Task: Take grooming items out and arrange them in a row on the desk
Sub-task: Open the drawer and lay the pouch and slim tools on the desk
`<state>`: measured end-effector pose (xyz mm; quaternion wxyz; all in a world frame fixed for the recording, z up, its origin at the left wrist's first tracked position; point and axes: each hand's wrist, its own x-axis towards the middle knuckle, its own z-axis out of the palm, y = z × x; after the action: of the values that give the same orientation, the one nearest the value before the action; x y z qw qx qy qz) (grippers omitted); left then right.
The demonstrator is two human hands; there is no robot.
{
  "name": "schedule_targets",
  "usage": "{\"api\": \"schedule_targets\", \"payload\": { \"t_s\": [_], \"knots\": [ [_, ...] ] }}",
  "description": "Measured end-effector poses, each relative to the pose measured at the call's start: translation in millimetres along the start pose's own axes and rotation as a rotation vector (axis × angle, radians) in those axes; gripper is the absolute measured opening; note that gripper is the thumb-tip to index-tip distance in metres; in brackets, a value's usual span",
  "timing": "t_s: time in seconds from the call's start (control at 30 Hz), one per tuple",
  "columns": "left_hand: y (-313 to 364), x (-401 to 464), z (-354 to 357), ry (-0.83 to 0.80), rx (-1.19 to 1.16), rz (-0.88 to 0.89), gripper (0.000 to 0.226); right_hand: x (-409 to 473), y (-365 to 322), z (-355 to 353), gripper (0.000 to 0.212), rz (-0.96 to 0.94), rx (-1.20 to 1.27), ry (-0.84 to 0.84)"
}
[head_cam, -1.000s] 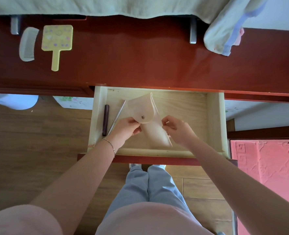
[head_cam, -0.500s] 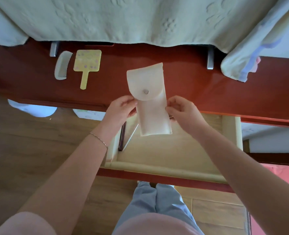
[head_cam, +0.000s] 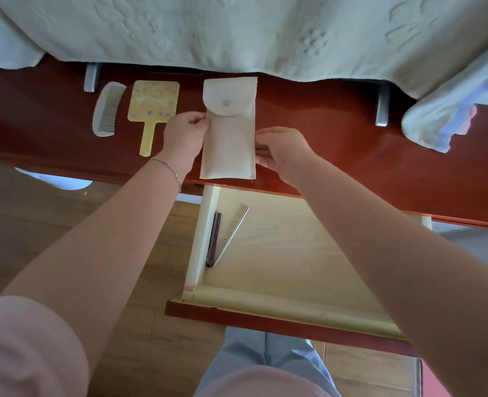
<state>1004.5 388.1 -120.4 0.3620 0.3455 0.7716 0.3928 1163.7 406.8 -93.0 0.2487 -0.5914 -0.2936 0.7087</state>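
Cream pouch [head_cam: 228, 133]: your left hand [head_cam: 183, 136] and right hand [head_cam: 283, 150] pinching its edges; hand mirror [head_cam: 151, 110] lying at 9 o'clock on desk [head_cam: 323, 133].

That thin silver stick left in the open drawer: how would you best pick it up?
Probably pinch the silver stick near its upper end, coming from above and from the right. It lies slanted: its lower end sits against the dark stick beside the drawer's left wall, leaving little finger room there, while the upper end angles out over bare drawer floor.
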Motion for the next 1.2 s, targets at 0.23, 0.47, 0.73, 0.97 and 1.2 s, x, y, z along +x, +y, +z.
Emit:
{"api": "schedule_targets", "payload": {
  "t_s": [0.23, 0.47, 0.73, 0.97, 1.2],
  "knots": [
    [-15, 15, 5, 0.094, 0.151, 0.074, 0.026, 5, 11, 4, 0.027, 0.029, 0.052, -0.059],
    [-18, 24, 9, 0.153, 0.186, 0.088, 0.026, 6, 10, -2, 0.019, 0.001, -0.042, -0.133],
    [-45, -59, 13, 0.310, 0.141, 0.402, 0.034, -24, 38, -19, 0.025, -0.344, -0.565, -0.010],
    [-100, -159, 41, -0.057, 0.456, 0.317, 0.041, -36, 124, -30, 0.013, -0.075, -0.811, -0.164],
    [-121, -168, 56, -0.144, 0.529, -0.135, 0.061, -14, 163, -26, 0.038, -0.129, -1.117, -0.174]
  ]
}}
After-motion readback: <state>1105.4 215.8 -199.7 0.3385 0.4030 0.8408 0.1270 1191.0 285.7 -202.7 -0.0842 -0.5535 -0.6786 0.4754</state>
